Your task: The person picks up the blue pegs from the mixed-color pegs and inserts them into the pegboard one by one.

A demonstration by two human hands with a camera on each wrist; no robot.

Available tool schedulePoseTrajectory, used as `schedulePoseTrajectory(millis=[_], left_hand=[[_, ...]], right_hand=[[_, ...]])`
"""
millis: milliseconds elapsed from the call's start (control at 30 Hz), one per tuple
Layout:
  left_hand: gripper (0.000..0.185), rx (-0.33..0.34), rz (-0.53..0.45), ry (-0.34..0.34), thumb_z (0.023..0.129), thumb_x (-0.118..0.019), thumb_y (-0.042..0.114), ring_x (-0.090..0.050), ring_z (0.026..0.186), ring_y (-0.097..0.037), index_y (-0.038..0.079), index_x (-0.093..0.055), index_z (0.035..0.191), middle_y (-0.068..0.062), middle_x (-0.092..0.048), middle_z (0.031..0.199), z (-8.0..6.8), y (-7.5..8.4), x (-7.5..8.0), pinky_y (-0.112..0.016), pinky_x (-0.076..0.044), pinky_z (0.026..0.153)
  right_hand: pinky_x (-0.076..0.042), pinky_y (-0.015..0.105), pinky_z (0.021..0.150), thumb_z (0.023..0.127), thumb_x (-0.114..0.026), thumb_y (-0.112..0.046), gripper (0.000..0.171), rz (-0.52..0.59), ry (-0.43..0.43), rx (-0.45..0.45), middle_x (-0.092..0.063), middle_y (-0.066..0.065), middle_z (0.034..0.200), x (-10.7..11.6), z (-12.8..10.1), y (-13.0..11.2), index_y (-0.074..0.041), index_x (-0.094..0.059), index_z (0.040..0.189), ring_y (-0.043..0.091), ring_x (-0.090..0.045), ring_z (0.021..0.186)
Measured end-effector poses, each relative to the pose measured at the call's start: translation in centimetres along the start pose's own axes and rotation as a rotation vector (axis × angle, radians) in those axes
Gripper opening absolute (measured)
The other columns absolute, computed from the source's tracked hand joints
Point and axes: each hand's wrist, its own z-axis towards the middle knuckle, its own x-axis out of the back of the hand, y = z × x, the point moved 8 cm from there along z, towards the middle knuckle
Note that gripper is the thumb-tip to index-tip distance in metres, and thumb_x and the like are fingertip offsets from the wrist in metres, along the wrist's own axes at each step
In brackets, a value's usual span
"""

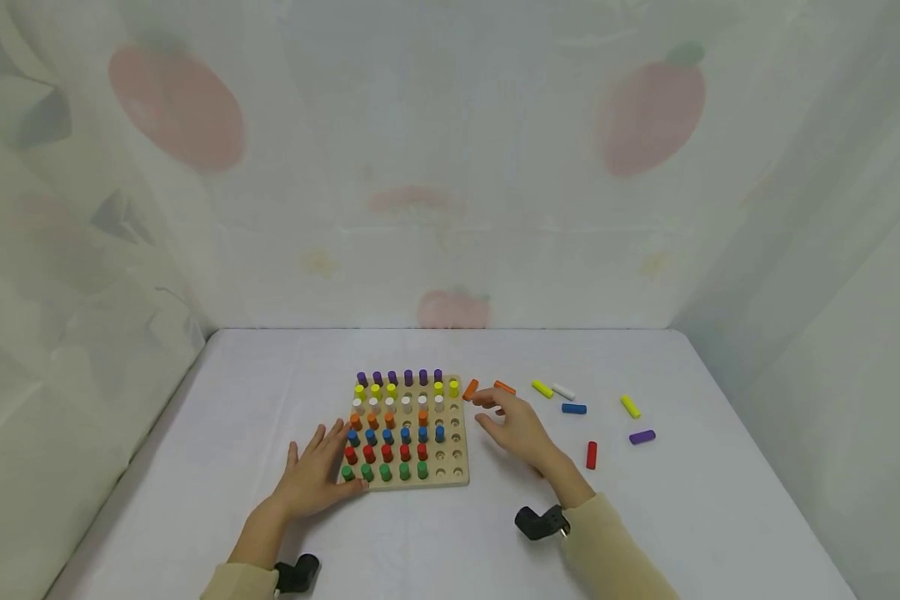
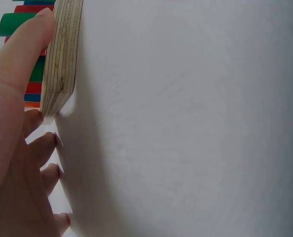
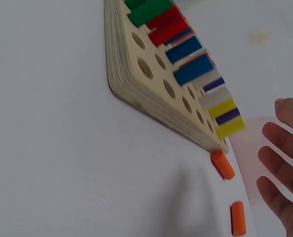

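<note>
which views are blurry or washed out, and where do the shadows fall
Head view: even soft light, the printed backdrop hazy, the square wooden pegboard fairly sharp. Left wrist view: the left hand is close and blurred, a soft shadow right of the board's edge. Right wrist view: the right hand is pale and overexposed, with a faint shadow near the two loose orange pegs.

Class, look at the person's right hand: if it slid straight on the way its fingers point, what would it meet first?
Most likely the nearer orange peg lying by the pegboard corner; the right hand points toward it, though the second orange peg lies close.
</note>
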Motion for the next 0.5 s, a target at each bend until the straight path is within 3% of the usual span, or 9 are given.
schedulePoseTrajectory(millis=[233,500], left_hand=[[0.1,-0.002,0.0,-0.001,0.066,-0.068,0.065,-0.018,0.137,-0.042,0.01,-0.033,0.143,-0.014,-0.029,0.149,-0.1,0.1,0.1,-0.072,-0.001,0.1],[0.101,-0.001,-0.005,0.001,0.066,-0.068,0.065,-0.018,0.137,-0.042,0.01,-0.033,0.143,-0.014,-0.028,0.149,-0.1,0.1,0.1,-0.072,-0.001,0.1]], right_hand=[[-0.052,0.031,0.082,0.085,-0.066,-0.014,0.028,-0.018,0.039,-0.037,-0.064,-0.005,0.11,1.8,-0.4,1.9,-0.016,-0.06,0.112,0.011,-0.059,0.101],[-0.051,0.038,0.085,0.088,-0.063,-0.016,0.029,-0.023,0.042,-0.065,-0.063,0.001,0.112,3.8,-0.8,3.7,-0.01,-0.058,0.116,0.017,-0.058,0.104]])
